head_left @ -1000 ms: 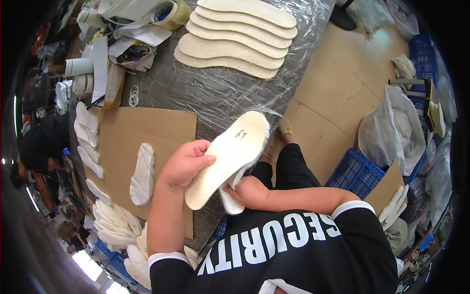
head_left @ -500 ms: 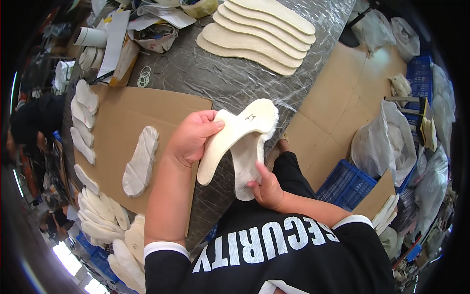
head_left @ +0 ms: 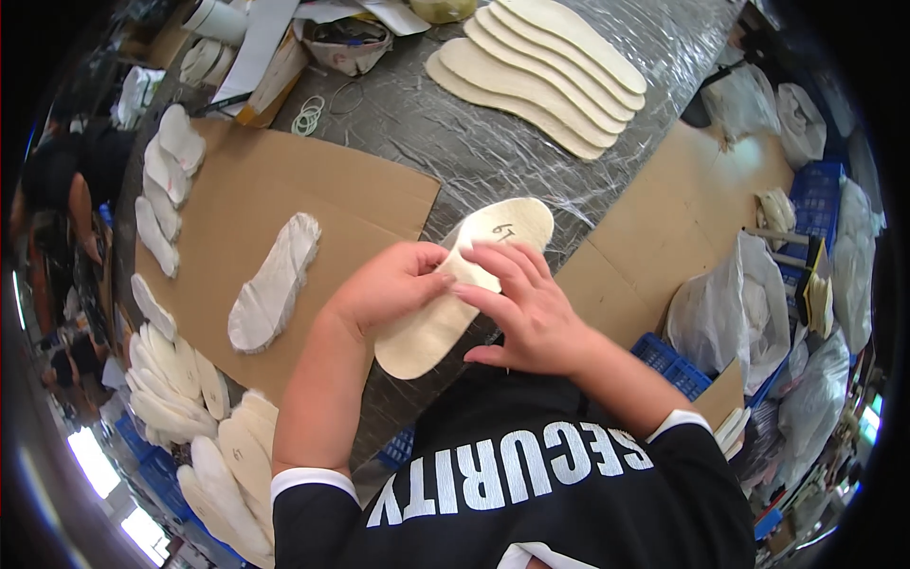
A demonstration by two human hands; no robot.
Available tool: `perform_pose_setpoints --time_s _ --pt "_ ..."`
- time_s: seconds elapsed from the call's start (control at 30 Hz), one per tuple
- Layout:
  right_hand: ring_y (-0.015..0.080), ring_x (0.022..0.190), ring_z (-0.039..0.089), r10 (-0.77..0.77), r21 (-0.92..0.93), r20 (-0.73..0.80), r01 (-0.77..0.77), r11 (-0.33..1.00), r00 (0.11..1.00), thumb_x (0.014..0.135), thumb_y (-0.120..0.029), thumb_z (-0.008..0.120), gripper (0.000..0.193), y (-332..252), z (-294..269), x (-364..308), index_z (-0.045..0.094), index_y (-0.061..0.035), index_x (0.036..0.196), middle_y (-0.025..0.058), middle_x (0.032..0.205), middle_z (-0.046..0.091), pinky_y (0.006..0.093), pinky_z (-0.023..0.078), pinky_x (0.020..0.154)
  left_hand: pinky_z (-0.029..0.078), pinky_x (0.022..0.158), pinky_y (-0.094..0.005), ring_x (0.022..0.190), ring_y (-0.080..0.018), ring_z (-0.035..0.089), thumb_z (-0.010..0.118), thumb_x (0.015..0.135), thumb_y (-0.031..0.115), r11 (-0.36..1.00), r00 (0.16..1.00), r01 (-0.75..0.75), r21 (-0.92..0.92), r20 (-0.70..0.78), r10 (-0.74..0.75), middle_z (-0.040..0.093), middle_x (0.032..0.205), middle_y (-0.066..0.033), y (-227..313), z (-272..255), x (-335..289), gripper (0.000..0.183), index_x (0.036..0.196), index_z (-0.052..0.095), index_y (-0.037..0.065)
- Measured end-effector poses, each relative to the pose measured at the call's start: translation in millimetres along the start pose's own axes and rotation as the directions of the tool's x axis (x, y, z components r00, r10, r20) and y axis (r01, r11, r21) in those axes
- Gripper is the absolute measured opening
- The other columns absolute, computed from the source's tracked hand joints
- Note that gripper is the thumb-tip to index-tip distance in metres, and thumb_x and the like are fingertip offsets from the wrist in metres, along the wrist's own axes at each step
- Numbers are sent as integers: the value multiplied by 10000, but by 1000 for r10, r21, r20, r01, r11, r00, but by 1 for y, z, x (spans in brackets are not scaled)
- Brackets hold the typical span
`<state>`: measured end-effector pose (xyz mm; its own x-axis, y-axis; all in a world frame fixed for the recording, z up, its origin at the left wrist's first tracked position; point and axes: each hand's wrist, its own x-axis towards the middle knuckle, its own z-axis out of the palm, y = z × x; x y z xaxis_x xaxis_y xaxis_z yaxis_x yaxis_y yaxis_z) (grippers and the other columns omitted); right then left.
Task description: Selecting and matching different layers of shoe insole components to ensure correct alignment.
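A cream insole with a dark handwritten mark near one end lies slantwise between my hands, over the table's near edge. My left hand is closed on its middle, thumb and fingertips pinching the edge. Over the same middle, my right hand reaches in with fingers stretched and apart; its fingertips touch the insole and its thumb stands clear below. Whether a second layer sits under the insole is hidden. To the left, a white fluffy insole lies on a cardboard sheet.
Overlapping cream insoles lie at the far side of the plastic-covered table. More insoles are heaped along the left edge. Rubber bands lie near a scrap-filled container. Blue crates and plastic bags stand right. Another person is far left.
The insole, earlier folded over with its fluffy side and second end showing, now lies flatter with its smooth side up. My right hand has moved up from the lower end to its middle.
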<state>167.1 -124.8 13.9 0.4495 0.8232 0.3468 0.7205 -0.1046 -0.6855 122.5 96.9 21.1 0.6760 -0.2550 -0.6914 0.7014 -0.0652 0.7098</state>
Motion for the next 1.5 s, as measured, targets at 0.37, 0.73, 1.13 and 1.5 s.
perform_pose_setpoints --time_s 0.37,0.73,1.13,1.5 --pt "296 997 554 -254 104 444 232 967 859 639 -126 725 733 12 -13 27 522 -199 1340 98 1008 543 534 361 1068 496 565 -254 639 -118 600 604 959 250 973 698 106 203 -712 72 606 773 -57 -88 18 -36 399 1208 544 -56" --pt "254 1026 573 -482 204 515 444 872 710 793 -156 588 496 16 -16 32 576 -155 1289 96 1065 576 502 385 1061 512 652 -307 694 -180 653 700 880 184 995 353 -33 -99 -932 -81 672 761 -122 -129 72 -17 317 1050 601 -64" --pt "263 953 534 -519 337 594 395 855 615 523 -262 834 877 30 42 64 511 -124 1327 73 1053 540 407 384 864 528 705 -263 728 -116 627 626 931 88 634 436 -591 -498 -859 -269 666 823 -51 -172 128 -42 97 942 644 -7" --pt "271 930 534 -552 371 620 412 832 557 551 -395 832 784 27 56 71 577 -124 1242 86 983 522 428 362 833 480 541 -232 607 -87 594 671 903 111 761 190 -487 -428 -903 -385 669 764 -52 -154 138 -29 161 977 653 -32"
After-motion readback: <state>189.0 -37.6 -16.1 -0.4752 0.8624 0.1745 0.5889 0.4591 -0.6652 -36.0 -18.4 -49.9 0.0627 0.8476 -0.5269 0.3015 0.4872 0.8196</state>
